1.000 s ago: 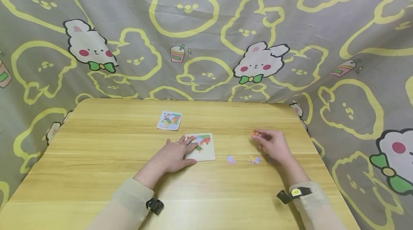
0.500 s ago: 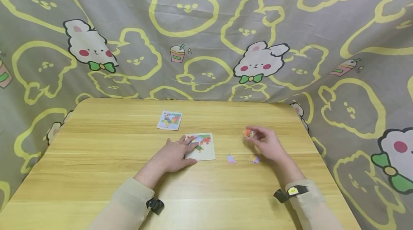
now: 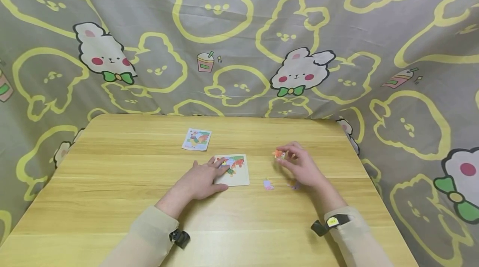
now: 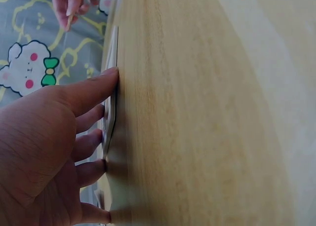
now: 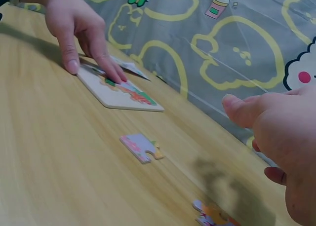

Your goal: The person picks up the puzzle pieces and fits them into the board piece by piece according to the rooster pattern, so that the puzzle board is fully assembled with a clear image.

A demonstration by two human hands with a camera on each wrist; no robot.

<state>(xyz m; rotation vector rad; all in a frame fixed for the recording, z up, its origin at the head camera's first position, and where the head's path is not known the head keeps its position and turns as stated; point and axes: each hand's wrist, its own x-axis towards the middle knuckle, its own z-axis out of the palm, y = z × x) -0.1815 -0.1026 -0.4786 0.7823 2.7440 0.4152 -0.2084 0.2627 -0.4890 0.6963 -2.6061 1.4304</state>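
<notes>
My left hand [image 3: 200, 180] lies with fingers spread over the left part of a square puzzle board [image 3: 240, 178]. Several colourful pieces fill the board's upper part, and its lower right shows bare white. In the left wrist view the thumb and fingertips touch the board's edge and the table. Thumb and fingers of my right hand [image 3: 302, 168] pinch an orange puzzle piece [image 3: 277, 154] above the table, to the right of the board. From the right wrist view that piece is hidden. A lilac and pink puzzle piece [image 5: 140, 146] lies between the board and the right hand.
Another loose puzzle piece [image 5: 215, 215], orange and lilac, lies under the right hand. A small picture card [image 3: 196, 139] with a bird rests behind the board. Beyond the wooden table [image 3: 123, 167] hangs a grey patterned curtain [image 3: 239, 50].
Carrying the orange puzzle piece, my right hand has moved left toward the board and now partly covers the loose piece below it. The left hand has stayed in place.
</notes>
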